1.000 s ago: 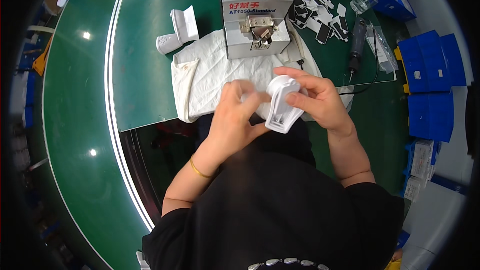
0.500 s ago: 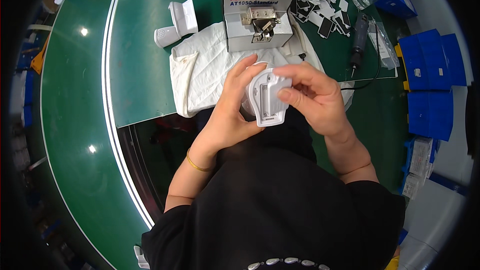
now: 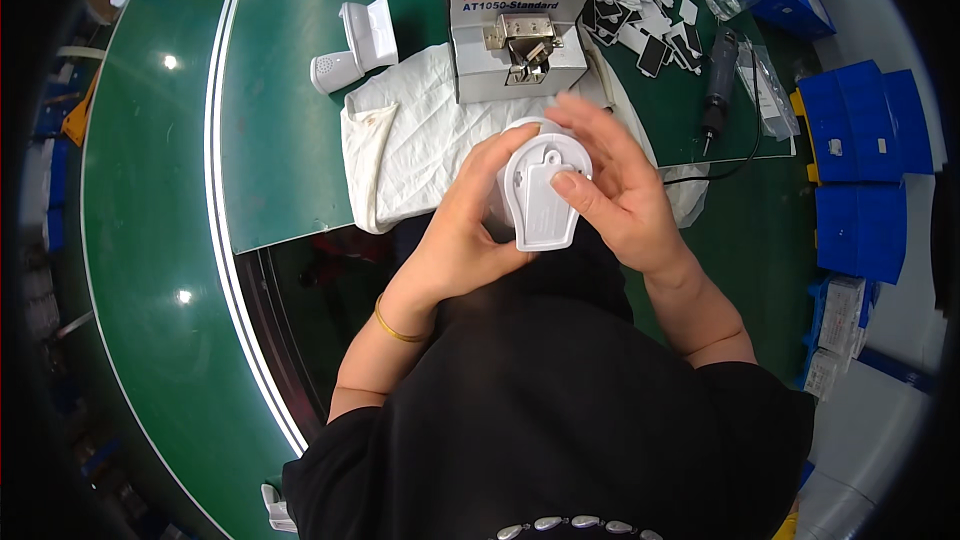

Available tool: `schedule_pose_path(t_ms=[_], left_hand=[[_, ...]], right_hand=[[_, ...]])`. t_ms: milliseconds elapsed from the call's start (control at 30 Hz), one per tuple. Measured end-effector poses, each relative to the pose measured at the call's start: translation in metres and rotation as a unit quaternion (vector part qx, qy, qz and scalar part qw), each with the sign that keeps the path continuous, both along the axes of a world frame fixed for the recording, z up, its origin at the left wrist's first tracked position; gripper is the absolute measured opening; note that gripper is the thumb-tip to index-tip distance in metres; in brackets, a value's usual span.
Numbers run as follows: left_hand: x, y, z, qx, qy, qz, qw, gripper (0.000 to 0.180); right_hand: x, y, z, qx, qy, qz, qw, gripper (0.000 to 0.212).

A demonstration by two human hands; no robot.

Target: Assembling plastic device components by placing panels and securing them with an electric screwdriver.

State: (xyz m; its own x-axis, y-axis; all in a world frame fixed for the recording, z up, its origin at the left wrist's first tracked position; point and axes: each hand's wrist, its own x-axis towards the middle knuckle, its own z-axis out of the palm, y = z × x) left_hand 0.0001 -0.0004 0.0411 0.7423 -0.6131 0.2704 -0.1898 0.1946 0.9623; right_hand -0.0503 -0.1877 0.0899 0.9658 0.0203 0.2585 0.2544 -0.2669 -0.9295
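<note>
A white plastic housing [image 3: 507, 180] with a rounded top and narrower lower end is in my left hand [image 3: 466, 215], whose fingers and thumb wrap its left side and lower end. Over its back lies a white battery cover [image 3: 543, 212], narrowing downward, with a small screw tab at the top. My right hand [image 3: 630, 205] sits at the right side, the thumb pressed on the cover's upper part. The right fingers reach around the housing's upper right edge; their tips are slightly blurred. The far side of the housing is hidden.
A grey metal machine [image 3: 520, 50] stands ahead on a white cloth [image 3: 420, 130]. Two joined white plastic parts [image 3: 368, 35] lie to the left. Right of the machine are a pile of white and black pieces [image 3: 640, 25], a corded electric screwdriver [image 3: 718, 85] and blue bins [image 3: 850, 140].
The open battery compartment, visible before, is now covered by the battery cover. My right fingers have shifted up around the housing's edge, with the thumb on the cover. My left hand keeps its hold.
</note>
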Motion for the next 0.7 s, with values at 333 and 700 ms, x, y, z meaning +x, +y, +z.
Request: schedule_pose_path(t_ms=[333,700], left_hand=[[-0.012,-0.004,0.016,-0.026,0.083,-0.006,0.996,0.061],[0.003,-0.007,0.013,0.103,-0.022,0.019,0.994,0.108]], right_hand=[[-0.001,-0.007,-0.008,0.136,0.084,0.035,0.986,0.076],[0.071,-0.166,-0.033,-0.245,-0.002,-0.370,0.896,0.054]])
